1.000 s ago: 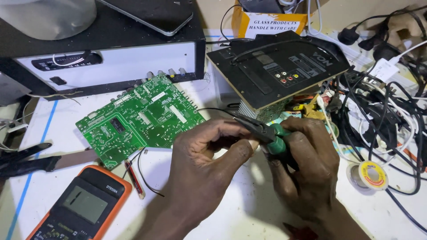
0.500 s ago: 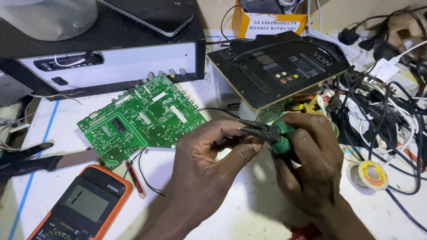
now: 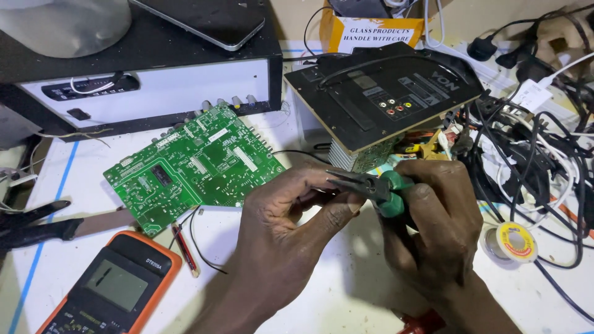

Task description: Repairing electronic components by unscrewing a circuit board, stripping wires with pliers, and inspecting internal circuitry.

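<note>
Green rubber handles of the small steel pliers (image 3: 387,188) sit clenched in your right hand (image 3: 433,229), and the dark pointed nose runs leftward from that grip, its long axis nearly level, tipping slightly up toward the far left; your left hand (image 3: 291,222) is curled just left of the grip, thumb and fingers pinched together right at the nose tip, closed on something too small and hidden to make out; so the nose is the meeting point, and your left hand is the nearer one to it. Both hands hover over the white bench top (image 3: 346,291).

Up and left of the grip lies the green printed circuit board (image 3: 192,164), flat, well clear of the nose; a thin black wire (image 3: 297,153) trails from its edge toward your left hand. Directly behind the grip, the black panel with coloured sockets (image 3: 383,99) leans on its stack, close to your knuckles. Right of the grip is the tangle of black cables (image 3: 532,161), and the yellow-labelled solder reel (image 3: 510,242) lies just beside your right wrist. Down and left, the orange-cased multimeter (image 3: 117,287) and a thin red-tipped probe (image 3: 185,250) rest apart from both hands.
</note>
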